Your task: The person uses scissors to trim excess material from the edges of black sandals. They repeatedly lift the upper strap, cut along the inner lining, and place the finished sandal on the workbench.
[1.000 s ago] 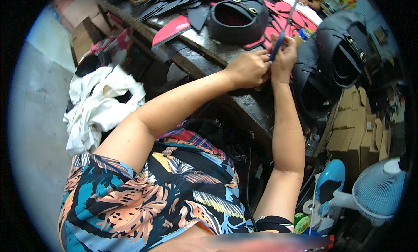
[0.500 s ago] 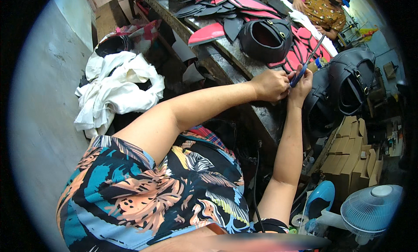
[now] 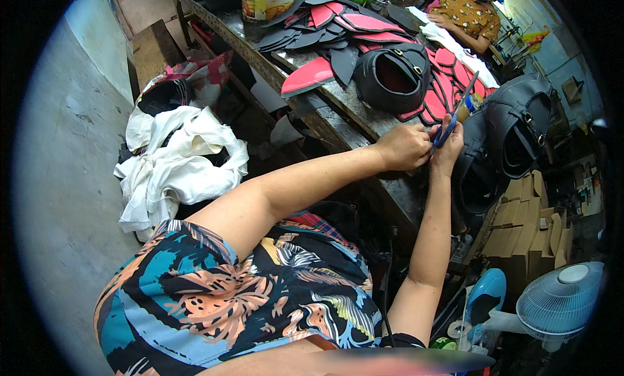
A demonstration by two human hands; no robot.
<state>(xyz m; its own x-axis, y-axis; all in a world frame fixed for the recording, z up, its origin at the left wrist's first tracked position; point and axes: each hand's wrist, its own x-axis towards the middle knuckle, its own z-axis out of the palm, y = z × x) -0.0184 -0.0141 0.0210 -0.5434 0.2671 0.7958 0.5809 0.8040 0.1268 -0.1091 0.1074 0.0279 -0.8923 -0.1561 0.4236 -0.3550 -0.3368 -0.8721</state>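
Note:
My right hand (image 3: 448, 154) is closed round a pair of scissors with blue handles (image 3: 442, 136); the blades point up and away over the bench. Against it my left hand (image 3: 404, 147) is closed, its fingertips pinched together beside the scissor handles. Whatever lies between those fingertips is too small or hidden to make out. Just beyond my hands a black shoe upper (image 3: 392, 80) with a metal buckle stands on the workbench (image 3: 365, 119). More black uppers (image 3: 517, 126) with buckles are to the right of my right hand.
Pink and black sole pieces (image 3: 309, 76) are heaped across the bench, near a large tin (image 3: 268, 4). White cloth (image 3: 185, 158) lies at the left. Cardboard boxes (image 3: 520, 236) and a fan (image 3: 560, 301) stand at the right. Another person (image 3: 465, 15) sits at the far side.
The view has shifted slightly, bringing more of the tin into sight. My hands stay close together, the right with the scissors, in much the same pose.

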